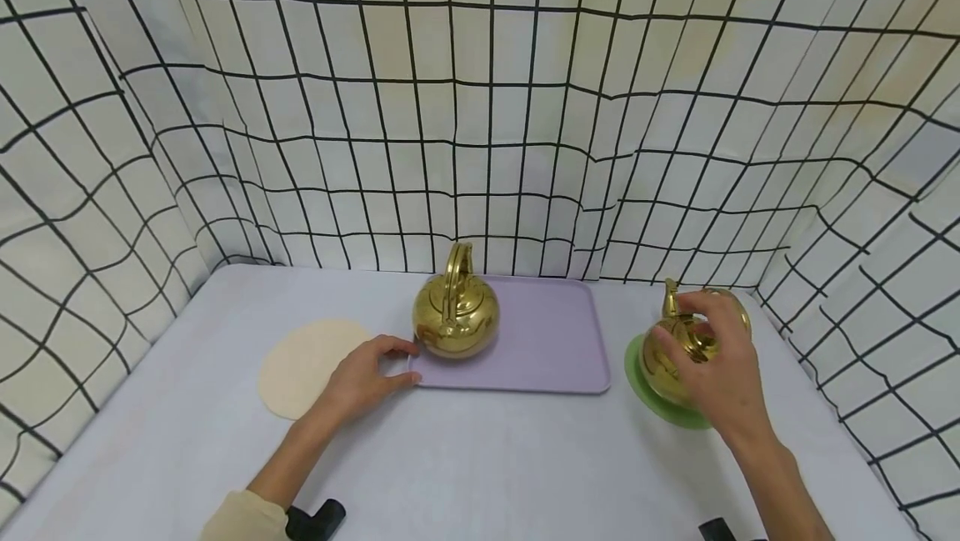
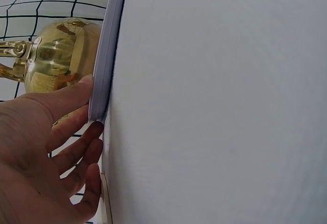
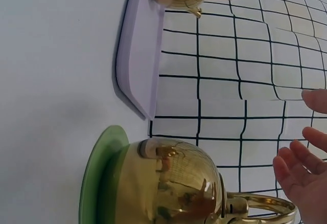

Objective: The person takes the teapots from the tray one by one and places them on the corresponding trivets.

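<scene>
A shiny gold teapot (image 1: 456, 320) with an upright handle stands on the left part of the lilac tray (image 1: 551, 341). My left hand (image 1: 367, 376) is at the tray's left end, its thumb and fingertips touching the edge; the left wrist view shows the thumb against the tray's rim (image 2: 106, 60). Another gold teapot (image 3: 173, 183) stands on a green round mat (image 3: 99, 178). Over this teapot is my right hand (image 1: 716, 358), fingers spread and holding nothing. In the right wrist view those fingers are apart from the teapot's looped handle (image 3: 273, 203).
A cream round mat (image 1: 300, 366) lies on the white table (image 1: 517, 466), left of the tray and partly behind my left hand. White walls with a black grid (image 1: 510, 107) enclose the back and sides. The tray has bare surface right of its teapot.
</scene>
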Demonstrator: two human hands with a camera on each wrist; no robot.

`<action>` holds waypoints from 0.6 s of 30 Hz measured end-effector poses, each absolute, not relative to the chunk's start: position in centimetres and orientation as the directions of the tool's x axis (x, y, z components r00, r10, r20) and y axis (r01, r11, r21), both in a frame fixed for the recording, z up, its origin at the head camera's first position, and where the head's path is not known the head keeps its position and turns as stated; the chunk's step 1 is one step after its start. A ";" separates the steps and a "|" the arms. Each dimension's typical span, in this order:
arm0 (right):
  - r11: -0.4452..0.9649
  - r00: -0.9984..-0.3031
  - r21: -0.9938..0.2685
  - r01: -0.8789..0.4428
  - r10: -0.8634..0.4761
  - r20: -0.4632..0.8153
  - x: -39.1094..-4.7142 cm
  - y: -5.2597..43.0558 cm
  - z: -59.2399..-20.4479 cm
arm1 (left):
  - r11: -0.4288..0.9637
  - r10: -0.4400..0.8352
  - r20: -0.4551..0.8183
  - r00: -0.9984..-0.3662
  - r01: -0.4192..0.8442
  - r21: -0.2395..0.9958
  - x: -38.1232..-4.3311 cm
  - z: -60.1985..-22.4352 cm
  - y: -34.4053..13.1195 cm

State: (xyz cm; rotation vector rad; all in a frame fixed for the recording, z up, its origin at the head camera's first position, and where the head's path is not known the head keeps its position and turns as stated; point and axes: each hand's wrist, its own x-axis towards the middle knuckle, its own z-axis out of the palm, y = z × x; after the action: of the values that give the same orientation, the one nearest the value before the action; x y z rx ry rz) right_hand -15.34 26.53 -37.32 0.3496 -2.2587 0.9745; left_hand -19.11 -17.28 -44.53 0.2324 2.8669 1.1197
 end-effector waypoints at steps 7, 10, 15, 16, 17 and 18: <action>0.703 -0.828 -0.583 -0.406 -0.012 0.561 -15.6 25.9 -37.9 | 0.730 0.154 -0.001 -0.988 0.113 0.674 -19.2 -44.7 -17.2; 0.707 -0.836 -0.584 -0.400 -0.021 0.548 -15.7 25.5 -38.1 | 0.731 0.154 -0.005 -0.988 0.110 0.674 -19.1 -44.6 -17.2; 0.706 -0.861 -0.599 -0.378 -0.030 0.508 -16.1 24.8 -38.5 | 0.728 0.154 -0.006 -0.988 0.109 0.677 -19.1 -44.6 -17.1; 0.710 -0.875 -0.607 -0.358 -0.028 0.483 -16.2 24.7 -38.6 | 0.729 0.154 -0.004 -0.988 0.111 0.676 -19.1 -44.6 -17.1; 0.714 -0.886 -0.612 -0.340 -0.026 0.463 -16.2 24.5 -38.7 | 0.729 0.155 -0.004 -0.988 0.112 0.676 -19.1 -44.6 -17.1; 0.715 -0.895 -0.617 -0.328 -0.026 0.445 -16.2 24.4 -38.8 | 0.729 0.155 -0.003 -0.988 0.112 0.675 -19.1 -44.6 -17.1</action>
State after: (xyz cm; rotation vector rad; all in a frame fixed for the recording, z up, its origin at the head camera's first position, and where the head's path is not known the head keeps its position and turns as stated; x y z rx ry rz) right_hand -16.24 24.41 -38.82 0.2729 -2.5143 1.0150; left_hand -19.10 -17.09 -44.58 0.2214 2.8662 1.1130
